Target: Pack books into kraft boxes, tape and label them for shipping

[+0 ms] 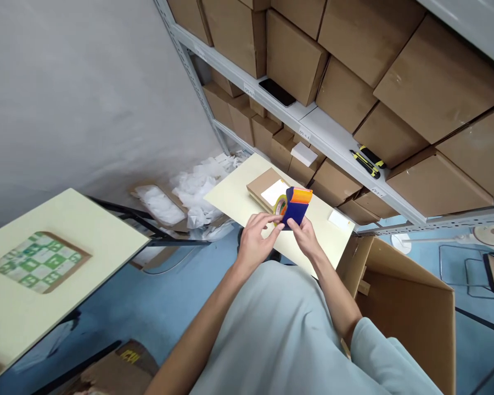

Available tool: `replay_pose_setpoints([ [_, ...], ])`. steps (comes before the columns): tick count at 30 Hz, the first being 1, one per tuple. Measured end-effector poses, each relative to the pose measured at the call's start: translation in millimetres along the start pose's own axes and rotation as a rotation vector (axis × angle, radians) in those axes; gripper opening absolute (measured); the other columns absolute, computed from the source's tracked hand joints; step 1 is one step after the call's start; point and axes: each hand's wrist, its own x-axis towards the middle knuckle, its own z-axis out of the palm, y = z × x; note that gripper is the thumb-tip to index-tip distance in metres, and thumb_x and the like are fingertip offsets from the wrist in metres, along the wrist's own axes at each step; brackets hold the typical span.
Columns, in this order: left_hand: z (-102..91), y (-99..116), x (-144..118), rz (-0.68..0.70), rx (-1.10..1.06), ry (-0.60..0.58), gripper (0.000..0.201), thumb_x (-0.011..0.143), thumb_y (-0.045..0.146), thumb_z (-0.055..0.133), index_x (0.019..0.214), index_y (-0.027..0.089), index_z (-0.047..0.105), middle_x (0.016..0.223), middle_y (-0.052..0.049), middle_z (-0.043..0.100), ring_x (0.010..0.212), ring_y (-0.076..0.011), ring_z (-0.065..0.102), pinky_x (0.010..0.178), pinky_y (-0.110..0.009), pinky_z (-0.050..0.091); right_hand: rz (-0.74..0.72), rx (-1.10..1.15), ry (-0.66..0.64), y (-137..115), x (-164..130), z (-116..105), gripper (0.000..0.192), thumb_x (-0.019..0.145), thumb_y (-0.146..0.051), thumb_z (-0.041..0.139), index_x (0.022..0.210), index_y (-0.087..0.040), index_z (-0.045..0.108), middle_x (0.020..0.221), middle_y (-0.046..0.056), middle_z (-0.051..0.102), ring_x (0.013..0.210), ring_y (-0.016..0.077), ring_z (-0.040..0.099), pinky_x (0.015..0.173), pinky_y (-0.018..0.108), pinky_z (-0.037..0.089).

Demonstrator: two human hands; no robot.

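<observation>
The person stands over a small pale table with both hands brought together near its near edge. The right hand is wrapped around the lower body of a blue tape dispenser, which it holds upright off the table, its long axis running roughly from 6 to 12 o'clock, with an orange guard capping the far end. The yellowish tape roll sits on the dispenser's 9 o'clock side. The left hand lies just at 9 o'clock of the dispenser, fingers curled and fingertips pinched toward the roll; whether it actually grips a loose end of tape is too small to tell.

Straight beyond the dispenser, at 12 o'clock and just behind it, a flat cardboard parcel lies on the table with a white label on its top. A small white slip rests on the table at 3 o'clock of the hands. Both hands are about equally near the parcel, the dispenser between them and it.

At 4 o'clock an open cardboard carton stands on the floor. Above, a metal shelf carries brown boxes, a black phone and yellow-and-black utility knives.
</observation>
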Motion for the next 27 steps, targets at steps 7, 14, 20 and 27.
replay_pose_setpoints([
  [7, -51.2, 47, 40, 0.060, -0.038, 0.004, 0.042, 0.104, 0.048, 0.072, 0.139, 0.026, 0.073, 0.133, -0.009, 0.075, 0.119, -0.0253, 0.071, 0.096, -0.040, 0.062, -0.124, -0.305, -0.043, -26, -36, -18, 0.050, 0.102, -0.063, 0.075, 0.131, -0.024, 0.068, 0.119, 0.010, 0.081, 0.107, 0.0266, 0.078, 0.101, 0.042, 0.064],
  [14, -58.5, 72, 64, 0.116, -0.078, -0.241, 0.020, 0.101, 0.045, 0.077, 0.108, 0.028, 0.084, 0.107, -0.005, 0.082, 0.105, -0.0254, 0.073, 0.098, -0.042, 0.063, -0.236, -0.620, -0.080, -43, -52, -40, 0.034, 0.106, -0.055, 0.071, 0.124, -0.026, 0.068, 0.114, 0.011, 0.077, 0.104, 0.0282, 0.073, 0.095, 0.041, 0.063],
  [20, -49.7, 74, 67, 0.154, -0.078, -0.335, 0.021, 0.105, 0.043, 0.071, 0.096, 0.027, 0.083, 0.094, -0.003, 0.080, 0.091, -0.0225, 0.072, 0.083, -0.037, 0.062, -0.303, -0.708, -0.081, -43, -61, -50, 0.027, 0.108, -0.047, 0.069, 0.122, -0.025, 0.067, 0.115, 0.011, 0.076, 0.106, 0.0290, 0.072, 0.097, 0.042, 0.061],
  [27, -43.3, 69, 56, 0.342, 0.030, -0.243, 0.020, 0.110, 0.032, 0.064, 0.109, 0.029, 0.084, 0.100, -0.006, 0.080, 0.094, -0.0226, 0.072, 0.089, -0.040, 0.063, -0.184, -0.633, -0.083, -36, -63, -43, 0.037, 0.108, -0.057, 0.068, 0.127, -0.025, 0.067, 0.118, 0.011, 0.077, 0.107, 0.0290, 0.074, 0.096, 0.043, 0.062],
])
